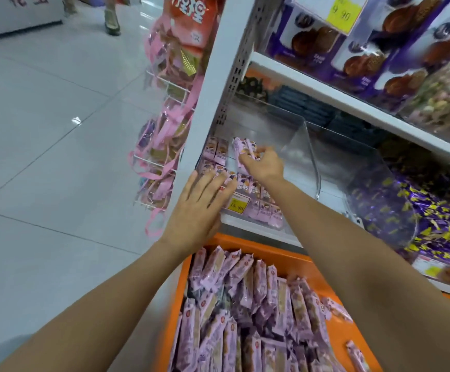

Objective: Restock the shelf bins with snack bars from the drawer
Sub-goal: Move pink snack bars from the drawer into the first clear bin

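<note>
Several snack bars (241, 151) in lilac wrappers sit in the grip of the right hand (262, 165), whose fingers and thumb curl round the small bundle. The hand holds it low inside the clear shelf bin (305, 157), just above the bin's bare floor and beside the rows of bars (217, 153) already standing along its left end. More of the same bars line the bin's front wall, behind a yellow price tag (237, 205).

The left hand (199, 202) lies palm down at the bin's front left corner. Its fingers are straight and spread, the tips touching the tops of the front bars. Its grip is wide and holds nothing.

Below the shelf edge, an orange drawer (277, 251) stands pulled out towards the person, packed with loose bars (245, 304) in the same lilac wrap. Most stand on end and lean against each other. One lies apart near the drawer's right side.

To the right, a neighbouring clear bin holds purple and yellow wrapped sweets (419, 221). On the shelf above stand purple biscuit boxes (366, 49) with a second yellow tag (341, 12) hanging in front of them. Left of the white perforated upright (229, 71), pink ribboned bags (164, 146) hang on a wire rack over the pale tiled floor (44, 130).
</note>
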Available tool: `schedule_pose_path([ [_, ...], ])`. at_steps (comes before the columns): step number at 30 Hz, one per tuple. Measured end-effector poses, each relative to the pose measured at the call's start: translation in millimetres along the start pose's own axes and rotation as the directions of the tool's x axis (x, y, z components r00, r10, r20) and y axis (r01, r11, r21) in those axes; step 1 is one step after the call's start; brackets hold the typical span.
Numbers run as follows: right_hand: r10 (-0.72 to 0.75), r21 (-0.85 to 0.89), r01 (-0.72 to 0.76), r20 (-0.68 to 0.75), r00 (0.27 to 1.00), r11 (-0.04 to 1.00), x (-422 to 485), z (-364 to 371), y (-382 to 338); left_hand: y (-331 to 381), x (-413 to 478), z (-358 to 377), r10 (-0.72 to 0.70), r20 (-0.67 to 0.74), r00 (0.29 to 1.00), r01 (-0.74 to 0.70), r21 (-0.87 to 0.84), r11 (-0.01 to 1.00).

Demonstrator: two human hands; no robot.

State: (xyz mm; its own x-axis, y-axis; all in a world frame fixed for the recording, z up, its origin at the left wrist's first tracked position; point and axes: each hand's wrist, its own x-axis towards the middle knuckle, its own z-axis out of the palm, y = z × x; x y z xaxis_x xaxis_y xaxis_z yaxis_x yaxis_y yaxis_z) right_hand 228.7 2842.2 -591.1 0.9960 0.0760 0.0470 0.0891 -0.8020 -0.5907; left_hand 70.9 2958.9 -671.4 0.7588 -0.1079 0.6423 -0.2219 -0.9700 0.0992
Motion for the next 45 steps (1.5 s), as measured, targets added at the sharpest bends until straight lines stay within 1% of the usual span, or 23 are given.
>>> schedule_pose_path([
  [5,0.044,-0.110,-0.038,0.051,0.998,0.993,22,21,-2,0,-1,11,0.003,-0.046,0.999,-0.003,0.003,1.000],
  [9,0.105,-0.114,-0.091,0.123,0.987,0.989,29,32,0,1,-1,15,-0.007,-0.075,0.997,0.007,-0.002,1.000],
  [11,0.105,-0.135,-0.083,0.160,0.982,0.987,32,37,3,0,-1,15,-0.003,-0.079,0.997,0.003,-0.008,1.000],
  [16,0.062,-0.174,-0.028,0.197,0.978,0.984,33,31,7,2,0,12,-0.023,-0.025,0.999,0.022,-0.029,0.999],
  [18,0.057,-0.252,0.007,0.247,0.967,0.968,31,25,8,4,1,9,-0.037,0.017,0.999,0.038,-0.030,0.999],
  [20,0.068,-0.272,0.017,0.301,0.951,0.962,27,19,11,6,0,6,-0.046,0.053,0.998,0.047,-0.031,0.998],
  [22,0.051,-0.202,0.005,0.275,0.960,0.979,24,17,15,7,0,1,-0.047,0.090,0.995,0.049,-0.024,0.999],
  [24,0.000,-0.072,0.015,0.203,0.979,0.997,17,14,15,8,1,-5,-0.054,0.124,0.991,0.058,-0.024,0.998],
  [27,-0.137,0.085,0.128,0.108,0.985,0.988,-6,2,9,13,2,-16,-0.082,0.157,0.984,0.090,-0.042,0.995],
  [29,-0.236,0.210,0.223,0.042,0.971,0.952,-29,-9,4,20,-2,-23,-0.098,0.170,0.981,0.108,-0.055,0.993],
  [32,-0.361,0.354,0.356,-0.054,0.931,0.865,-70,-26,0,35,-17,-29,-0.082,0.218,0.972,0.098,-0.063,0.993],
  [35,-0.425,0.467,0.416,-0.092,0.900,0.780,-115,-37,9,49,-37,-29,-0.041,0.317,0.948,0.063,-0.059,0.996],
  [37,-0.422,0.505,0.390,-0.056,0.905,0.770,-142,-34,27,54,-56,-24,-0.042,0.409,0.912,0.059,-0.028,0.998],
  [38,-0.390,0.514,0.344,-0.019,0.920,0.786,-154,-27,40,55,-67,-21,-0.059,0.481,0.875,0.069,-0.002,0.998],
  [40,-0.299,0.495,0.232,0.061,0.952,0.838,-175,-6,72,53,-91,-18,-0.126,0.615,0.778,0.114,0.059,0.992],
  [41,-0.256,0.462,0.183,0.098,0.962,0.868,-185,7,90,50,-102,-16,-0.159,0.657,0.737,0.140,0.082,0.987],
  [42,-0.218,0.426,0.142,0.137,0.966,0.894,-196,20,107,49,-112,-15,-0.187,0.678,0.711,0.168,0.094,0.981],
  [44,-0.142,0.337,0.066,0.206,0.968,0.939,-216,42,136,50,-127,-15,-0.218,0.688,0.692,0.219,0.088,0.972],
  [45,-0.100,0.281,0.029,0.239,0.966,0.959,-223,51,147,51,-133,-14,-0.223,0.672,0.707,0.232,0.077,0.970],
])
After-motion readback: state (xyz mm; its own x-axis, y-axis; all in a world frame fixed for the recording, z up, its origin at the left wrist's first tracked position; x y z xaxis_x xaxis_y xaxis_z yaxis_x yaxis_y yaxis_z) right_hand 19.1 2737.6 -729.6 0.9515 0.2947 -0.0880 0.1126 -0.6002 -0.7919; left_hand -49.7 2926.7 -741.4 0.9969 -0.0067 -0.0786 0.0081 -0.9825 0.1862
